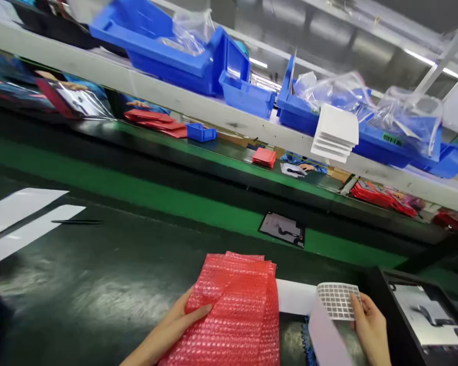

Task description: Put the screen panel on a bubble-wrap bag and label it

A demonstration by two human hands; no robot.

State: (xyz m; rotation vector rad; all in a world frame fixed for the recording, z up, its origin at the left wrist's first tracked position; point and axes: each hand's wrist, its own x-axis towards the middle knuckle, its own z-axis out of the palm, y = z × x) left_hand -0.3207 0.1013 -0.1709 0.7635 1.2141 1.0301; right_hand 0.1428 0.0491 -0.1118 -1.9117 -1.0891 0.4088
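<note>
My left hand (171,325) rests on the left edge of a stack of red bubble-wrap bags (236,310) lying on the dark worktop, thumb over the top bag. In my right hand (370,330) I hold a curled sheet of small square labels (338,301) by its right edge, just right of the bags. A white sheet (293,297) lies flat between the bags and the label sheet.
A black tray (389,284) with a flat panel stands at the right. A dark flat part (282,229) lies on the green belt (137,190). White papers and a pen (76,221) lie at the left. The overhead shelf carries blue bins (168,51) and white cards (336,132).
</note>
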